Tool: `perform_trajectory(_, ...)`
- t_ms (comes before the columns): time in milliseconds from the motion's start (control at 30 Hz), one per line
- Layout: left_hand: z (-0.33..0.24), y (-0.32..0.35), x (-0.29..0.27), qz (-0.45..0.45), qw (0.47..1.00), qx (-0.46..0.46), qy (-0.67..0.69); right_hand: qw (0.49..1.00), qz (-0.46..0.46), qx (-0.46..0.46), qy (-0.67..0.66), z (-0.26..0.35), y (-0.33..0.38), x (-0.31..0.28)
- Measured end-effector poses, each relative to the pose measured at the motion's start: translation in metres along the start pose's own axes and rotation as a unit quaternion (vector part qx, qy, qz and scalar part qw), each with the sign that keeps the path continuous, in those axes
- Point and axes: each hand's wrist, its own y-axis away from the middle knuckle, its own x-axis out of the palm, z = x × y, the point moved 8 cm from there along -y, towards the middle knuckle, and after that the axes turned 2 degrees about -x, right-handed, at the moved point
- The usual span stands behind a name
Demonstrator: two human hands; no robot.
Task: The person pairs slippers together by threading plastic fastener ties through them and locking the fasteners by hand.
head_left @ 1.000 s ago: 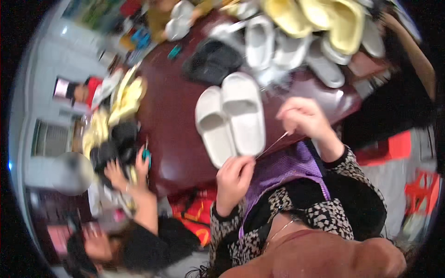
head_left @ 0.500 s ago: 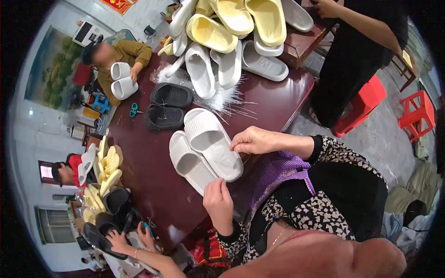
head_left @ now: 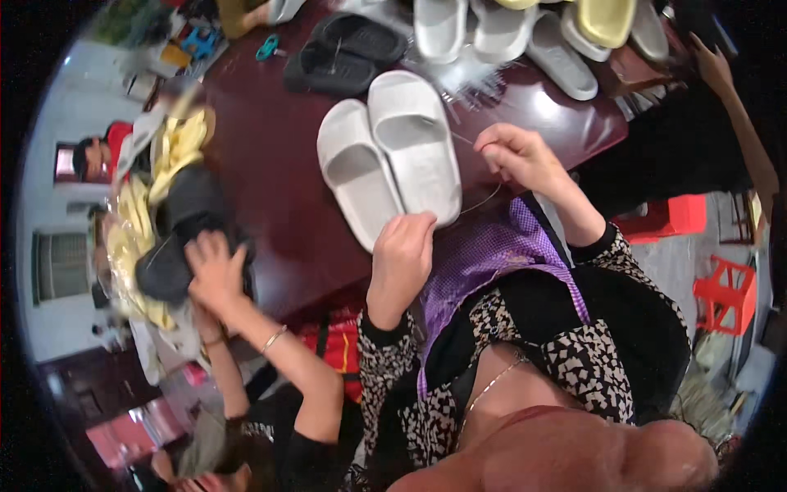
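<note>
A pair of light grey slide slippers [head_left: 418,156] lies side by side on the dark red table, heels toward me. My left hand [head_left: 400,264] is closed at their heel ends, its fingertips touching the heel of the right slipper; what they pinch is hidden. Off the right side of the pair, my right hand [head_left: 518,157] is closed in a pinch on a thin pale strand [head_left: 461,136], which runs from the right slipper's strap. Below that hand, a thin curved line [head_left: 489,202] bends toward the slipper heels.
Black slippers [head_left: 344,53] and teal snips [head_left: 267,47] lie farther off on the table [head_left: 270,164]. Grey and yellow slippers [head_left: 605,20] are piled at the back right. A co-worker's hands [head_left: 217,275] handle black slippers on the left. Red stools [head_left: 725,291] stand at right.
The view has shifted, so the table and slippers sit higher in it. My right hand has drawn away from the slippers with the strand. The co-worker's hands have moved farther onto the black slippers.
</note>
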Motion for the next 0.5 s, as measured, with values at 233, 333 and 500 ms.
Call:
perform_trajectory(233,0.016,0.018,-0.007,0.004,0.999,0.019,0.045,0.998,-0.008,-0.014,0.063,-0.005,-0.011,0.035)
perform_trajectory(333,0.023,0.016,-0.005,-0.01,0.999,0.009,0.053,0.995,-0.012,-0.045,0.086,-0.012,-0.016,0.036)
perform_trajectory(500,0.043,0.008,-0.005,-0.038,0.997,-0.001,0.063,0.961,-0.034,-0.141,0.234,0.006,-0.032,0.048)
